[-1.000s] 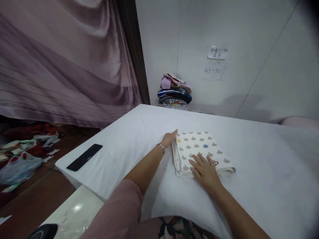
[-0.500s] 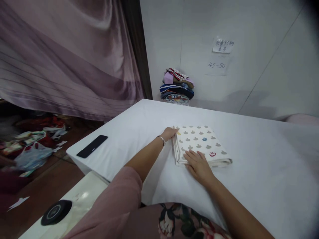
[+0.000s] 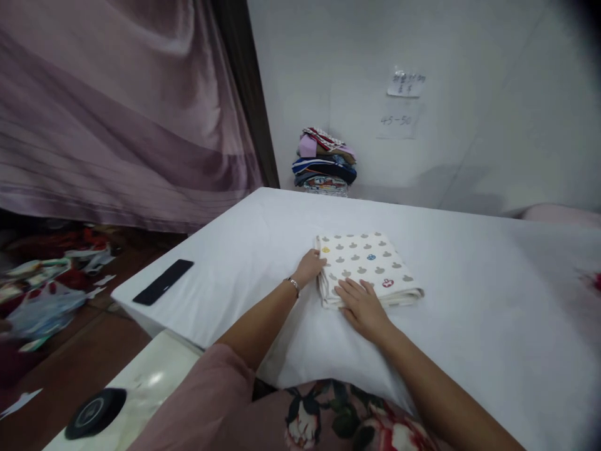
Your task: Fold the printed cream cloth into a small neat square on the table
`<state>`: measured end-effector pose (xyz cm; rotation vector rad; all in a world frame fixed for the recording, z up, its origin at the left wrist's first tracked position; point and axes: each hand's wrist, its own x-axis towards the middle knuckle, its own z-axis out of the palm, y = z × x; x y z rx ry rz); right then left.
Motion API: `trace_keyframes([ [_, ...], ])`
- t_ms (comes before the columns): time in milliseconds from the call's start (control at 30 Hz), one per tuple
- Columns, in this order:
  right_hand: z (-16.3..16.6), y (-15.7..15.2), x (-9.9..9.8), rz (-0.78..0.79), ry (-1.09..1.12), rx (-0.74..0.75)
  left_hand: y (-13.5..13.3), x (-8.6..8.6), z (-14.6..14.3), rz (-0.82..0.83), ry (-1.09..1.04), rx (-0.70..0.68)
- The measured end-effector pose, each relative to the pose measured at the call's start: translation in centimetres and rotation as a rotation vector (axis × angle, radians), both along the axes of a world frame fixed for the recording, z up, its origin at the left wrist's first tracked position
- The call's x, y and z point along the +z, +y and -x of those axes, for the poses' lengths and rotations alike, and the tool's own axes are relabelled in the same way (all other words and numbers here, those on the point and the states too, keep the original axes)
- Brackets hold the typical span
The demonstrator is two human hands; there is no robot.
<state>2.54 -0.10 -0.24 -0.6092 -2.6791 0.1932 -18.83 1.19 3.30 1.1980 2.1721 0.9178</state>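
A white folded cloth (image 3: 359,257) lies flat on the table, printed with grey mushroom-like shapes and a few in yellow, blue and red. At its left edge is my left hand (image 3: 310,266), a bracelet on the wrist; the fingers are closed on the layered edge, with the tips on top and the rest partly hidden. My right hand (image 3: 364,307) rests on the near edge, left of the red print, its fingers stretched out and flat on the fabric.
A white sheet covers the table (image 3: 469,326). A black phone-like slab (image 3: 163,282) lies near its left corner. Behind the far edge rises a stack of folded textiles (image 3: 325,160). At lower left, a round black object (image 3: 96,413) sits on a pale surface. Pink curtain (image 3: 117,113) hangs left.
My left hand has slid from the far left corner toward me along the cloth's left edge. My right hand remains on the near edge. The whole view has shifted slightly.
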Motion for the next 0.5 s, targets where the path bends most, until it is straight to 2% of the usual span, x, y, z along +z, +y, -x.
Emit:
trace_keyframes([
  [133, 0.0, -0.1, 0.8, 0.039, -0.029, -0.002, -1.0, 1.1, -1.8, -0.093, 0.135, -0.042],
  [233, -0.1, -0.2, 1.7, 0.056, -0.007, 0.001, -2.1, 1.6, -3.8, -0.342, 0.383, -0.229],
  [300, -0.3, -0.1, 2.2, 0.068, 0.011, 0.004, -2.9, 1.0, -4.9, -0.447, 0.49, -0.406],
  [367, -0.8, 0.3, 2.8, 0.091, 0.027, 0.021, -3.6, -0.3, -5.5, -0.434, 0.512, -0.532],
  [500, -3.6, 2.8, 3.9, 0.134, 0.194, -0.02, -4.1, -2.6, -5.1, -0.374, 0.55, -0.607],
])
